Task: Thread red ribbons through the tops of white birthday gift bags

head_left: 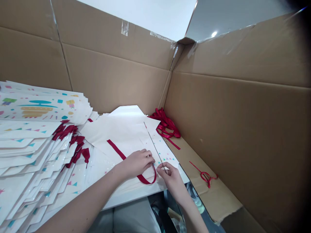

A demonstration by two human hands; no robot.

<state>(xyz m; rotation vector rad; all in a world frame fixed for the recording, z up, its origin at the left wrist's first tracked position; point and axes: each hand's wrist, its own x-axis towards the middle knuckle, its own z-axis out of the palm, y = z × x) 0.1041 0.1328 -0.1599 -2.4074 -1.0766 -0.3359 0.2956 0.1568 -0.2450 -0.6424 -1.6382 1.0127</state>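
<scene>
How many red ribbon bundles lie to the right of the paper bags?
2: a large tangled bundle in the corner of the cardboard box, and a small looped ribbon further right on the cardboard. Others may be hidden under the bags.

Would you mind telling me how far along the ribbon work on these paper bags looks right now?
Done: the stacked paper bags on the left already show red ribbons. In hand: the left hand holds a ribbon on one bag, and the right hand pinches a thin metal rod. Left: a bundle of loose ribbons lies against the cardboard box wall.
</scene>
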